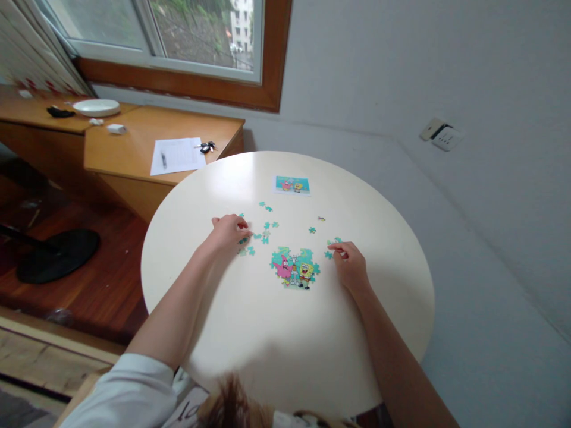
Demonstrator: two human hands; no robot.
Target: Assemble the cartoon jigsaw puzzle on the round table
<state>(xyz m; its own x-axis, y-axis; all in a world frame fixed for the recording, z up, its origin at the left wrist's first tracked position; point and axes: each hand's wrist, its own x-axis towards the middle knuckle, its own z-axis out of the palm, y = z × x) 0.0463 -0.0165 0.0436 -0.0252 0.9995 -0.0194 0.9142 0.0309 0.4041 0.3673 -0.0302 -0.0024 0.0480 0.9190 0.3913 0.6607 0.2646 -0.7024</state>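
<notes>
A partly joined jigsaw puzzle (294, 268) lies on the white table between my hands, showing a pink starfish, a yellow sponge and a grey-green figure. To its left, my left hand (229, 230) hovers low over loose teal puzzle pieces (266, 233), its fingers bent and apart. My right hand (351, 263) is on the other side, index finger stretched out at a small cluster of pieces (329, 255), which it partly covers. Beyond the puzzle are a single teal piece (312, 230) and a small pale piece (321, 219). A picture card (292, 185) with the same characters lies farther back.
The round white table (241, 333) stands against the wall. At the far left, a wooden desk (134, 128) holds a printed sheet (173, 156), keys (206, 147) and a white round lid-like object (96, 107). A black stand base (57, 255) rests on the floor.
</notes>
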